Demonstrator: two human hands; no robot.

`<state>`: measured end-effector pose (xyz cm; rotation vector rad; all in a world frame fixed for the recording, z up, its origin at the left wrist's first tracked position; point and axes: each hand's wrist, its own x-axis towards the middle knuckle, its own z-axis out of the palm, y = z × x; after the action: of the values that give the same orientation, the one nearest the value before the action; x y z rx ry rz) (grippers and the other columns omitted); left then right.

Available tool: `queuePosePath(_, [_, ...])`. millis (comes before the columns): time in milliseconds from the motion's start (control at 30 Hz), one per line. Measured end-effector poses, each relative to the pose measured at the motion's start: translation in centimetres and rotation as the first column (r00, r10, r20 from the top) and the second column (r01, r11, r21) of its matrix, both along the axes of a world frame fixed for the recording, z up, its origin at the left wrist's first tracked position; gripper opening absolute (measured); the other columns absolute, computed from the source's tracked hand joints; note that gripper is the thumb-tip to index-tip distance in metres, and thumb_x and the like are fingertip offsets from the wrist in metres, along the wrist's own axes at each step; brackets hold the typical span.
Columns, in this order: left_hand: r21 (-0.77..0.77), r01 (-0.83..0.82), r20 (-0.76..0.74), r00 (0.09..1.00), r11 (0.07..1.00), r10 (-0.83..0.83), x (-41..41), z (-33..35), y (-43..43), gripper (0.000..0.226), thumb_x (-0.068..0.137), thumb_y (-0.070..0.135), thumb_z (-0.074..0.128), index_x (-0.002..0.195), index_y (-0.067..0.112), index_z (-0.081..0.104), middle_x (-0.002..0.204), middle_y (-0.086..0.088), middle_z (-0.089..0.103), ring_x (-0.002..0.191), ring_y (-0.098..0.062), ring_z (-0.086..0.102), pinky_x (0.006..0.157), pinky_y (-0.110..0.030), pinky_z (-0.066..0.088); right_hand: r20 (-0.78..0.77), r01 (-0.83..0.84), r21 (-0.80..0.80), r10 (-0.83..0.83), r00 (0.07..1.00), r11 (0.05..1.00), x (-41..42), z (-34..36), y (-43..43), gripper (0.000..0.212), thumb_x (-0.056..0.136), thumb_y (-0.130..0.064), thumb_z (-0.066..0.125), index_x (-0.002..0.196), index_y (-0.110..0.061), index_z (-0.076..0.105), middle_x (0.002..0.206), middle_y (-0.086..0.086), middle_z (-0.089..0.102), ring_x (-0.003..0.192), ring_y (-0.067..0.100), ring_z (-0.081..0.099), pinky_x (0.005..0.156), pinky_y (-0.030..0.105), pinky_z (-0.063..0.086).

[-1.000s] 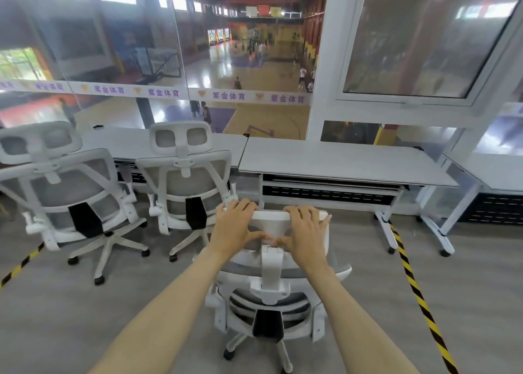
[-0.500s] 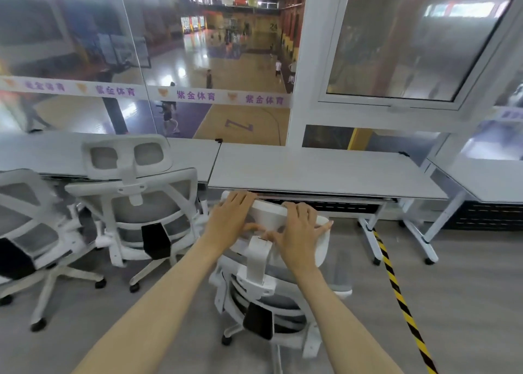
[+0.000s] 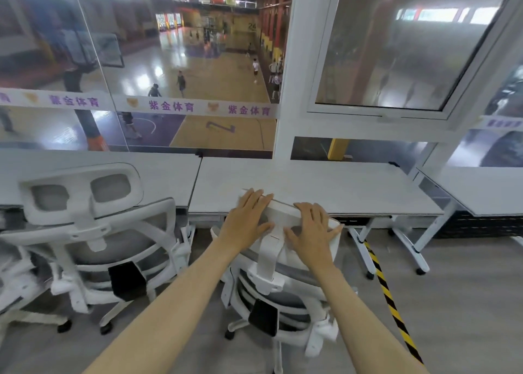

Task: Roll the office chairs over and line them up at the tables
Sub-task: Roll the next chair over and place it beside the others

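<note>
A: Which step is this?
B: Parking a chair [image 3: 285,308]. The left hand [image 3: 246,221] and right hand [image 3: 311,229] lie flat, fingers spread, on its headrest [image 3: 283,211]. The headrest is at the counter [image 3: 353,187] edge, beside a parked chair [image 3: 80,201].
A: Next?
B: Probably square it with the neighbour, then let go.
A: Any writing?
B: The window band [image 3: 169,106] repeats "紫金体育"; there's a "24" on a far wall [image 3: 252,26].

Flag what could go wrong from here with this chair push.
1. The left hand and right hand lie over the headrest close to the table edge; fingers may get pinched.
2. Pushing only at the headrest, on its thin stalk, may tilt it rather than roll the chair.
3. The neighbouring chair sits close on the left; armrests or bases may snag.
</note>
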<state>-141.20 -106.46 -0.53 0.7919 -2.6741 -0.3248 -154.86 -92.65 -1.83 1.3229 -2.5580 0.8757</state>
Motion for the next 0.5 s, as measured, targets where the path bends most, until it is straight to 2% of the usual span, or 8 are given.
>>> queuePosePath(133, [0.027, 0.018, 0.029, 0.999, 0.999, -0.019, -0.9, -0.4, 0.5, 0.078, 0.099, 0.050, 0.056, 0.160, 0.043, 0.007, 0.171, 0.004, 0.001, 0.157, -0.020, -0.005, 0.113, -0.051, 0.039, 0.032, 0.038, -0.031, -0.037, 0.999, 0.999, -2.6, 0.0, 1.9, 0.059, 0.084, -0.051, 0.076, 0.137, -0.038, 0.053, 0.150, -0.010, 0.042, 0.148, 0.018, 0.025, 0.113, 0.077, 0.000])
queuePosePath(233, [0.048, -0.001, 0.028, 1.000, 0.999, 0.000, -1.3, -0.4, 1.7, 0.081, 0.099, 0.043, 0.059, 0.159, 0.044, 0.006, 0.171, 0.003, -0.002, 0.157, -0.022, -0.006, 0.113, -0.052, 0.040, 0.023, 0.032, -0.015, -0.032, 0.999, 0.999, -3.4, 0.3, 3.2, 0.059, 0.085, -0.051, 0.076, 0.137, -0.037, 0.054, 0.146, -0.009, 0.046, 0.146, 0.019, 0.028, 0.115, 0.075, 0.007])
queuePosePath(300, [0.047, -0.024, 0.021, 1.000, 0.999, 0.023, -1.3, -0.3, 3.0, 0.084, 0.099, 0.040, 0.060, 0.159, 0.045, 0.002, 0.171, 0.004, -0.004, 0.158, -0.023, -0.006, 0.114, -0.051, 0.041, 0.037, 0.026, -0.008, -0.026, 0.999, 1.000, -3.5, 0.3, 3.9, 0.061, 0.088, -0.046, 0.074, 0.142, -0.034, 0.049, 0.152, -0.005, 0.041, 0.150, 0.022, 0.022, 0.117, 0.072, 0.015])
queuePosePath(400, [0.104, -0.052, 0.021, 0.999, 0.993, 0.051, -0.6, 0.1, 5.5, 0.083, 0.101, 0.035, 0.058, 0.160, 0.044, 0.000, 0.171, 0.003, -0.007, 0.158, -0.026, 0.000, 0.115, -0.050, 0.039, 0.124, -0.055, -0.048, 0.060, 0.990, 0.997, -2.9, 0.4, 5.3, 0.068, 0.092, -0.027, 0.071, 0.152, -0.025, 0.039, 0.163, 0.004, 0.029, 0.156, 0.028, 0.009, 0.122, 0.061, 0.021])
queuePosePath(500, [0.092, -0.093, 0.064, 0.994, 0.991, 0.087, 1.2, 0.1, 8.7, 0.073, 0.102, 0.034, 0.053, 0.160, 0.041, 0.009, 0.171, 0.001, 0.002, 0.155, -0.028, 0.013, 0.113, -0.051, 0.042, 0.157, -0.156, -0.023, 0.158, 0.975, 0.987, -2.3, 0.6, 7.4, 0.066, 0.094, -0.022, 0.068, 0.153, -0.022, 0.038, 0.169, 0.005, 0.015, 0.158, 0.028, 0.002, 0.127, 0.049, 0.015])
